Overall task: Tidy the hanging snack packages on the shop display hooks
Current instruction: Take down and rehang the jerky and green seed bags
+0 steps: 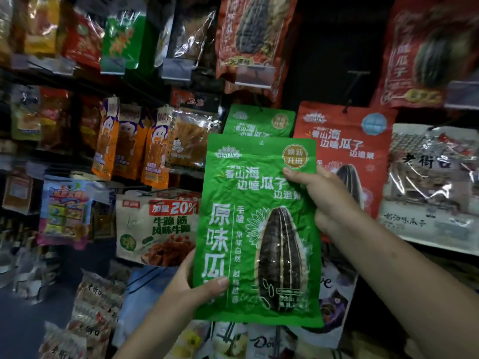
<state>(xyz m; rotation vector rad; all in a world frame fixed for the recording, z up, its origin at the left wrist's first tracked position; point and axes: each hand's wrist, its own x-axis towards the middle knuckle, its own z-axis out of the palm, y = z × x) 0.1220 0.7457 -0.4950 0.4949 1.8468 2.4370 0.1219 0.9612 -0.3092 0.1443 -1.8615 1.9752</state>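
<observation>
A green sunflower-seed packet (248,208) is held upright in front of the display, a little below its row. My left hand (191,286) pinches its lower left edge, thumb on the front. My right hand (329,198) grips its upper right edge. Right behind it, a matching green packet (259,121) hangs from a hook. A red packet of the same brand (344,141) hangs to the right, partly hidden by my right hand.
Orange snack packs (129,143) hang at the left. A white beef-snack bag (155,229) hangs below them. A grey-white seed bag (430,187) hangs at far right. Large red seed bags (254,35) fill the top row, beside a bare hook (356,79).
</observation>
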